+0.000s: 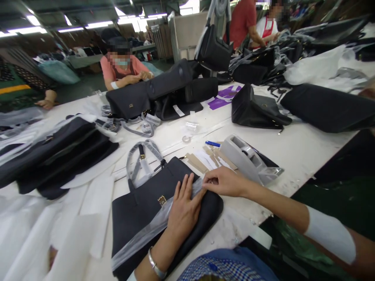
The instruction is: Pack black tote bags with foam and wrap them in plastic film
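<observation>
Head view showed a black handbag (143,212) lying on the worktop (293,152) directly before the person, with a translucent strip (140,236) running slantwise across it, below its gold clasp (161,200). On the bag, the left hand (183,210) lay flat, fingers extended, pressing the strip down and gripping nothing. At the bag's right end, the right hand (224,181) had thumb and forefinger drawn together, apparently pinching the strip's end. A tape dispenser (243,158) stood just beyond the bag to the right, and the bag's wrapped handles (130,168) looped out from its far edge. Doing this well, I judged, called for a broad, steady left palm, light tension from the right fingertips, and a strip kept smooth against the bag and off the clasp, without nails digging into the black surface.
</observation>
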A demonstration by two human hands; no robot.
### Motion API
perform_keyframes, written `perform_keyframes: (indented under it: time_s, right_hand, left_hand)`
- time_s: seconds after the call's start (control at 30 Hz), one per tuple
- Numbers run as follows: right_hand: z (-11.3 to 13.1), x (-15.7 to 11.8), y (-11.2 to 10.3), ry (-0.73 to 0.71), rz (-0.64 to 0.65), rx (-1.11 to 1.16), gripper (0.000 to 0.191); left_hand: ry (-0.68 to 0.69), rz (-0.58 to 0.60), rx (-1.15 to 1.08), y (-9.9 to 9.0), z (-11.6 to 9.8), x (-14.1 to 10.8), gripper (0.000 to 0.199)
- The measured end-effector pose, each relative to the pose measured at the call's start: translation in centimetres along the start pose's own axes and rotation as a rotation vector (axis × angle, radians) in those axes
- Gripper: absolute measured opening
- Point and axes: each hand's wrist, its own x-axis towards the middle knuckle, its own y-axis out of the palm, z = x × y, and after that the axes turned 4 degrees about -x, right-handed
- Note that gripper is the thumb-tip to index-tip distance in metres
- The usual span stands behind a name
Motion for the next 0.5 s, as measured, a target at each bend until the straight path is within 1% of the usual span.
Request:
perform_keyframes:
  time_s: [0.13, 0.2, 0.27, 0.33, 0.4, 0.5]
  right_hand:
    - [0.0, 2.5, 0.3, 0.060, 0.096, -0.265, 0.024]
    - [0.7, 3.2, -0.1, 0.051, 0.144, -0.395, 0.024]
    - [1.6, 3.7, -0.7, 0.029, 0.198, -0.472, 0.025]
    - [2.2, 4.1, -1.2, 0.027, 0.240, -0.504, 0.027]
    - [2.3, 4.3, -1.6, 0.043, 0.252, -0.498, 0.026]
    - [1.4, 4.1, -1.8, 0.056, 0.243, -0.406, 0.023]
  left_hand:
    - [-0.005, -0.011, -0.001, 0.0, -0.1, 0.0, 0.066]
    - [-0.001, -0.016, 0.003, 0.0, -0.1, 0.0, 0.064]
    - [0.004, -0.021, 0.012, 0.1, 0.0, -0.1, 0.062]
    - [0.017, -0.024, 0.026, 0.2, 0.1, -0.2, 0.056]
    - [0.043, -0.017, 0.036, 0.4, 0.2, -0.4, 0.049]
    - [0.067, 0.006, 0.017, 0.6, 0.5, -0.6, 0.045]
